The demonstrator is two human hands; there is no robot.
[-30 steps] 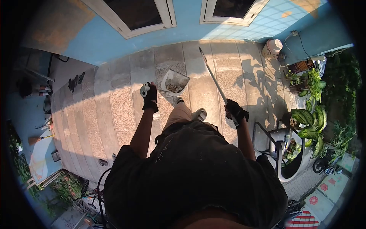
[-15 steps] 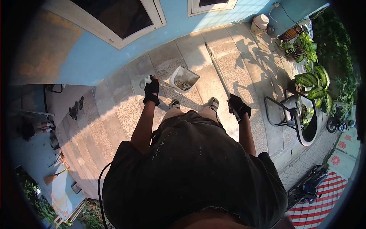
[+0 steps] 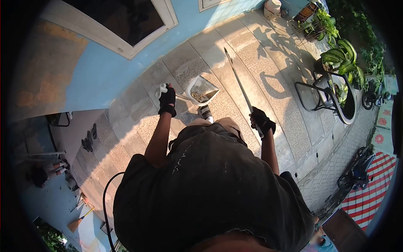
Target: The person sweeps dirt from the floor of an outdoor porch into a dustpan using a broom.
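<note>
My left hand [image 3: 167,99], in a black fingerless glove, is closed round the pale handle of a dustpan. The white dustpan [image 3: 202,90] hangs or rests in front of my feet, with brown debris inside. My right hand [image 3: 262,122], gloved the same way, grips a long thin stick [image 3: 240,82]. The stick points forward across the paving, and its far end is dark and narrow. A sandalled foot [image 3: 205,112] shows just below the dustpan.
A black-framed chair [image 3: 312,96] and potted plants [image 3: 345,56] stand at the right. White pots [image 3: 272,8] are by the blue wall [image 3: 100,80]. Dark footwear [image 3: 89,138], a broom [image 3: 75,224] and a seated person [image 3: 42,174] are at the left. Motorbikes [image 3: 357,172] stand at the lower right.
The view has turned and moved over the paving, so the chair and plants appear higher. One foot now shows instead of two. Both hands keep their holds.
</note>
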